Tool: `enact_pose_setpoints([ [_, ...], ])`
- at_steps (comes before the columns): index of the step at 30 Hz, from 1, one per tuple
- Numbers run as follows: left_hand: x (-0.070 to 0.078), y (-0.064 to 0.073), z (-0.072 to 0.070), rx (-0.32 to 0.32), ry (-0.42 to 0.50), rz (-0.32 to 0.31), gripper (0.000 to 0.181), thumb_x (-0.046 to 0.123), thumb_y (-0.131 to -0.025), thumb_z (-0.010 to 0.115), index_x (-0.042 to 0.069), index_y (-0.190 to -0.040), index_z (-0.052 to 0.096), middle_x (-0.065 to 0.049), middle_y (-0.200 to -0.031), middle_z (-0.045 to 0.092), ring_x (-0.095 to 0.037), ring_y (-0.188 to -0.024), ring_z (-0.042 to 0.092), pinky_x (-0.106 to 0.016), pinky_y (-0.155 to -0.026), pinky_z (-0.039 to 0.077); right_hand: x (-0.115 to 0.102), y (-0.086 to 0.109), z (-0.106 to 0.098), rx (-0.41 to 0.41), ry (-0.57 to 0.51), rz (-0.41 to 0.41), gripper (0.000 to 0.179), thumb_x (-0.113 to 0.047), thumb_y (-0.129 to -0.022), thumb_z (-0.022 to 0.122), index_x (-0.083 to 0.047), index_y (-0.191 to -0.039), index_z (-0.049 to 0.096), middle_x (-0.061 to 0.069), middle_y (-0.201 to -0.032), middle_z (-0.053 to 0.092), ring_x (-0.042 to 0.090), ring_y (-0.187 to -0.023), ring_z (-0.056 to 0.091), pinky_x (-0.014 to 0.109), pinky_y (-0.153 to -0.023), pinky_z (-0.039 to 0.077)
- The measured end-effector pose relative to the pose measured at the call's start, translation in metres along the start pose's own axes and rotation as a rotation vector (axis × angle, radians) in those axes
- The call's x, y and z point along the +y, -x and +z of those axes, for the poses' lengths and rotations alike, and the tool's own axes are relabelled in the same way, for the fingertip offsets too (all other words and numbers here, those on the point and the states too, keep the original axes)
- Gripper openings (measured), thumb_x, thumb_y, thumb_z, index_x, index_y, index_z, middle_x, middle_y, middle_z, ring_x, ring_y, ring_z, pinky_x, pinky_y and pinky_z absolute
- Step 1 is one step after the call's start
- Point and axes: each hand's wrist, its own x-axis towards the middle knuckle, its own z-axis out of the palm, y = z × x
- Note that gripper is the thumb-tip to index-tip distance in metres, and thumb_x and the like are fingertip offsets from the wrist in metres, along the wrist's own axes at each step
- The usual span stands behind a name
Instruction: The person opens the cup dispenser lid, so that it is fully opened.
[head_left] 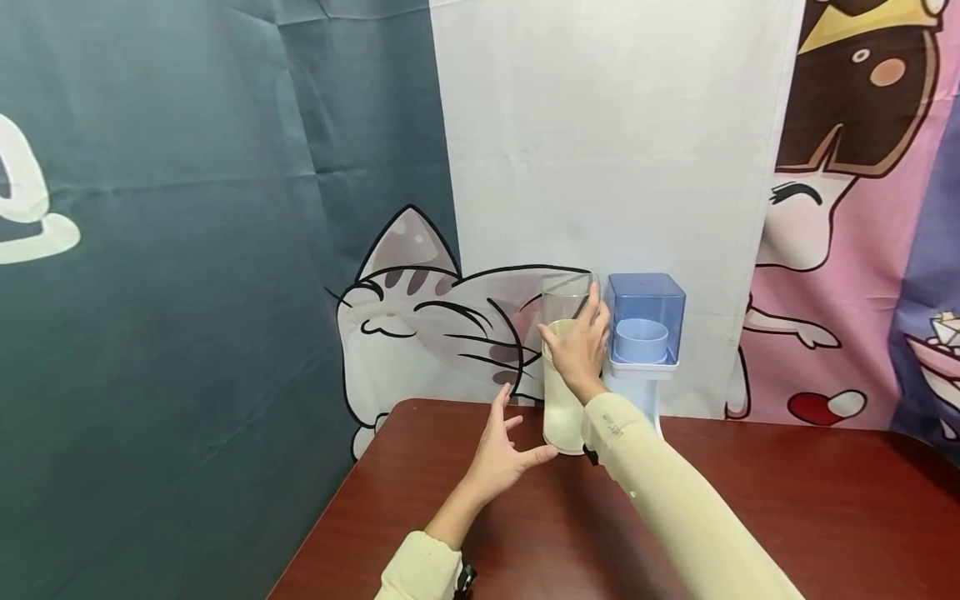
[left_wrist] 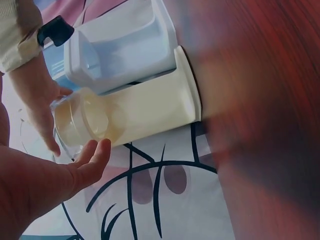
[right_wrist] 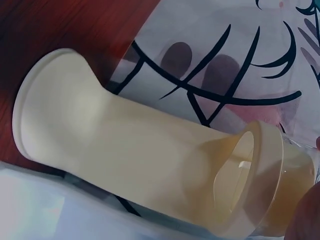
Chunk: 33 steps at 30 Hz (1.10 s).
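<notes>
A cream dispenser (head_left: pixel 561 404) with a clear upper container stands upright near the back of the table. My right hand (head_left: pixel 581 346) grips its clear top, thumb on the left side and fingers on the right. In the right wrist view, the dispenser (right_wrist: pixel 150 150) shows a flared base, a long curved back and a round collar; part of my right hand (right_wrist: pixel 306 217) lies at the clear end. My left hand (head_left: pixel 497 458) is held before the dispenser's left side, fingers spread with nothing in them. The left wrist view shows that hand (left_wrist: pixel 47 182) close to the collar.
Right beside the cream one stands a blue and white dispenser (head_left: pixel 647 292) with a translucent blue top. Both are on a reddish-brown wooden table (head_left: pixel 750 500). Behind it hangs a printed cloth backdrop (head_left: pixel 615 142) with cartoon figures.
</notes>
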Motion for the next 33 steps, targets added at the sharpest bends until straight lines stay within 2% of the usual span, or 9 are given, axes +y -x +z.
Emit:
enact_pose_setpoints([
  [5, 0.002, -0.001, -0.001, -0.004, -0.003, 0.0, 0.115, 0.044, -0.073, 0.086, 0.024, -0.158, 0.012, -0.013, -0.162, 0.016, -0.033, -0.134, 0.045, -0.056, -0.095, 0.047, 0.003, 0.0, -0.002, 0.017, -0.022, -0.027, 0.116, -0.033, -0.071, 0.09, -0.023, -0.158, 0.014, 0.023, -0.147, 0.032, 0.048, -0.128, 0.04, 0.058, -0.098, 0.039],
  [11, 0.002, -0.002, -0.001, -0.002, -0.003, 0.004, 0.114, 0.042, -0.075, 0.086, 0.022, -0.158, 0.012, -0.005, -0.163, 0.016, -0.034, -0.134, 0.045, -0.055, -0.095, 0.047, 0.004, 0.003, -0.005, 0.046, -0.032, -0.071, 0.115, -0.034, -0.068, 0.09, -0.022, -0.157, 0.018, 0.021, -0.143, 0.037, 0.044, -0.124, 0.045, 0.056, -0.095, 0.042],
  [13, 0.002, -0.003, 0.0, 0.002, -0.001, 0.011, 0.113, 0.041, -0.075, 0.086, 0.021, -0.158, 0.012, -0.005, -0.163, 0.016, -0.036, -0.133, 0.045, -0.054, -0.094, 0.048, 0.004, 0.004, -0.007, 0.049, -0.034, -0.081, 0.115, -0.034, -0.067, 0.09, -0.022, -0.156, 0.019, 0.021, -0.141, 0.038, 0.043, -0.123, 0.046, 0.055, -0.093, 0.043],
  [19, 0.0, -0.003, 0.001, 0.01, 0.012, 0.027, 0.112, 0.038, -0.076, 0.086, 0.019, -0.158, 0.012, -0.014, -0.162, 0.018, -0.04, -0.132, 0.046, -0.059, -0.092, 0.048, 0.002, 0.008, -0.013, 0.039, -0.044, -0.096, 0.115, -0.035, -0.065, 0.091, -0.02, -0.156, 0.022, 0.021, -0.139, 0.041, 0.043, -0.117, 0.05, 0.056, -0.089, 0.046],
  [27, 0.005, 0.0, 0.001, 0.013, -0.002, 0.025, 0.111, 0.04, -0.077, 0.085, 0.02, -0.158, 0.013, -0.012, -0.161, 0.02, -0.036, -0.132, 0.047, -0.055, -0.095, 0.047, -0.005, 0.019, -0.028, 0.006, -0.052, -0.126, 0.116, -0.038, -0.064, 0.09, -0.026, -0.156, 0.02, 0.019, -0.136, 0.044, 0.042, -0.1, 0.056, 0.054, -0.076, 0.05],
  [31, 0.01, 0.001, 0.0, 0.008, -0.01, 0.027, 0.11, 0.041, -0.077, 0.084, 0.02, -0.158, 0.013, -0.009, -0.161, 0.02, -0.034, -0.133, 0.047, -0.055, -0.096, 0.046, -0.007, 0.025, -0.037, -0.016, -0.08, -0.133, 0.116, -0.037, -0.063, 0.091, -0.027, -0.156, 0.021, 0.02, -0.136, 0.045, 0.041, -0.099, 0.057, 0.054, -0.073, 0.049],
  [33, 0.013, 0.002, -0.002, 0.01, -0.009, 0.034, 0.109, 0.04, -0.078, 0.084, 0.019, -0.158, 0.012, -0.012, -0.161, 0.021, -0.035, -0.133, 0.047, -0.055, -0.096, 0.046, -0.008, 0.029, -0.041, -0.037, -0.1, -0.136, 0.117, -0.037, -0.063, 0.091, -0.026, -0.156, 0.021, 0.021, -0.137, 0.045, 0.041, -0.104, 0.056, 0.054, -0.077, 0.049],
])
